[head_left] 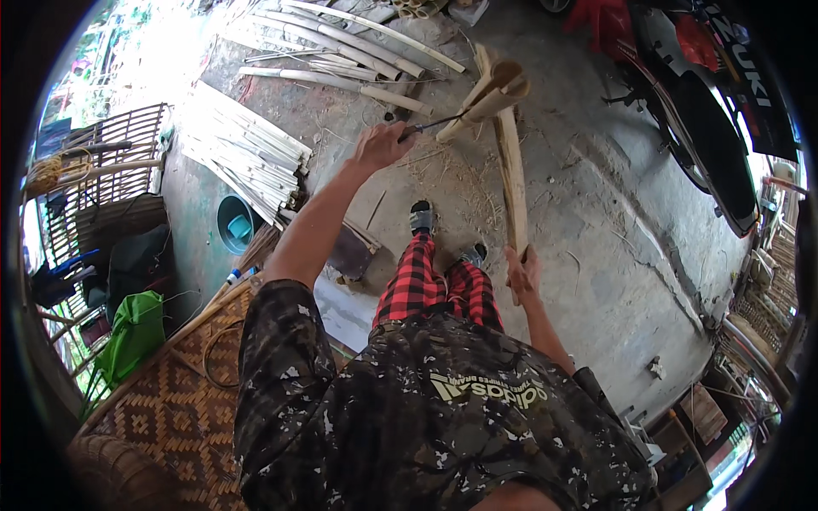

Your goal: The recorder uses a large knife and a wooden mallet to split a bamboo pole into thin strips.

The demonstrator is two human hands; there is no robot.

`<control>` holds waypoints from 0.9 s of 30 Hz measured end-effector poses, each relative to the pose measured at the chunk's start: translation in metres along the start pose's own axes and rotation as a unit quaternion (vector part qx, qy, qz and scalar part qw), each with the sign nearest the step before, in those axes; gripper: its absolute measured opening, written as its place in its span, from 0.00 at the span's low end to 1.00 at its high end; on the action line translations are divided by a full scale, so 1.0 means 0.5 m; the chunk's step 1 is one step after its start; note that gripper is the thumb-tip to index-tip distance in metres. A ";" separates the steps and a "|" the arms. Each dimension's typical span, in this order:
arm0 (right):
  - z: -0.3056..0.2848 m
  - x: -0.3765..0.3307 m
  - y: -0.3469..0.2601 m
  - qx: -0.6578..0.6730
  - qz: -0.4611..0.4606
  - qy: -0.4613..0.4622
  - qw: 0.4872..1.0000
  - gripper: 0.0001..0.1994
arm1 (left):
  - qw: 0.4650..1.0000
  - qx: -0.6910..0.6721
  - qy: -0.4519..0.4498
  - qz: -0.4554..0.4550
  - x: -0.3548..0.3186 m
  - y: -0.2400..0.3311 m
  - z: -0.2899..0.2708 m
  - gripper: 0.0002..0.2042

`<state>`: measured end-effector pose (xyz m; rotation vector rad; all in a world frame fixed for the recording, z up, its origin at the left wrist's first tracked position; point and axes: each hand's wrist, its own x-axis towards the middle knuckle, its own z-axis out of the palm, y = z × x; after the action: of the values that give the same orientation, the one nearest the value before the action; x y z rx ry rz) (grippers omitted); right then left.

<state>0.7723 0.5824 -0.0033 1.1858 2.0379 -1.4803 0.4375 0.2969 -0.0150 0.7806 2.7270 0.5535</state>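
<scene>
Out in front of me, my left hand (383,146) is closed round the handle of a knife (439,124). Its dark, narrow blade reaches right to a pale bamboo piece (487,104) with curved, split ends; whether the edge is sunk in it I cannot tell. A long length of split bamboo (511,175) runs from beside that piece back toward me. My right hand (524,271) wraps round its near end, close to my right foot. How the bamboo pieces join behind the blade is hidden.
Pale bamboo strips (247,145) lie bundled at left, and bamboo poles (341,47) lie farther off. A blue-green basin (232,213) stands near a woven mat surface (183,409). A motorcycle (699,128) is parked at far right. Shavings litter the concrete floor (596,255).
</scene>
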 end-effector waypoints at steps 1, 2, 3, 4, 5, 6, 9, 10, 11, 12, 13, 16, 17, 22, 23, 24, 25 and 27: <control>-0.012 0.003 -0.011 0.027 -0.031 0.007 0.999 0.22 | 1.000 -0.010 -0.008 -0.013 0.011 0.003 0.004 0.19; -0.017 -0.001 -0.037 0.027 -0.031 0.006 0.999 0.22 | 1.000 -0.009 -0.008 -0.014 0.010 0.000 0.003 0.19; -0.025 -0.005 -0.064 0.081 -0.061 0.056 0.993 0.20 | 1.000 -0.020 0.004 -0.012 0.006 -0.003 0.003 0.19; -0.035 -0.009 -0.097 0.135 -0.090 0.107 0.981 0.18 | 0.999 -0.032 0.016 -0.009 0.007 -0.006 0.001 0.19; -0.043 -0.011 -0.132 0.135 -0.091 0.101 0.981 0.18 | 0.999 -0.029 0.017 -0.014 0.001 -0.017 0.004 0.19; -0.052 -0.010 -0.169 0.235 -0.178 0.112 0.949 0.16 | 0.999 -0.034 0.038 -0.013 -0.007 -0.031 0.011 0.19; -0.035 0.029 -0.176 0.336 -0.291 0.144 0.884 0.15 | 0.998 -0.027 0.059 -0.004 0.000 -0.036 0.019 0.21; -0.025 0.053 -0.155 0.340 -0.321 0.170 0.868 0.15 | 0.998 -0.017 0.057 0.006 0.016 -0.030 0.028 0.22; -0.002 0.093 -0.038 0.323 -0.281 0.173 0.887 0.17 | 0.998 -0.026 0.054 0.021 0.050 -0.006 0.047 0.22; 0.035 0.124 0.057 0.310 -0.243 0.160 0.905 0.19 | 0.999 -0.033 0.038 0.013 0.059 -0.004 0.044 0.23; 0.060 0.127 0.056 0.123 -0.112 0.096 0.981 0.21 | 0.999 -0.034 0.019 -0.009 0.047 -0.029 0.045 0.23; 0.085 0.096 0.041 -0.046 0.033 0.032 0.998 0.24 | 0.999 0.018 -0.038 -0.002 0.077 -0.060 0.026 0.21; 0.084 0.094 0.028 -0.014 0.032 0.030 0.999 0.25 | 0.999 0.016 -0.037 0.001 0.082 -0.063 0.026 0.21; 0.042 0.087 -0.071 0.090 -0.051 0.063 0.993 0.22 | 0.998 -0.043 -0.018 -0.043 0.075 -0.093 0.059 0.21; 0.022 0.086 -0.098 0.147 -0.107 0.091 0.979 0.22 | 0.998 -0.045 -0.016 -0.040 0.081 -0.093 0.064 0.21; 0.005 0.085 -0.129 0.146 -0.106 0.093 0.979 0.22 | 0.998 -0.043 -0.008 -0.046 0.080 -0.095 0.069 0.21; -0.008 0.081 -0.160 0.226 -0.179 0.115 0.951 0.21 | 0.998 -0.040 -0.002 -0.056 0.067 -0.099 0.076 0.21; -0.007 0.109 -0.180 0.304 -0.256 0.134 0.908 0.20 | 0.998 -0.036 0.043 -0.024 0.069 -0.104 0.093 0.20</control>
<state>0.6697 0.5991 0.0148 1.1564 2.2572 -2.4653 0.4012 0.2886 -0.0831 0.6867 2.7792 0.6860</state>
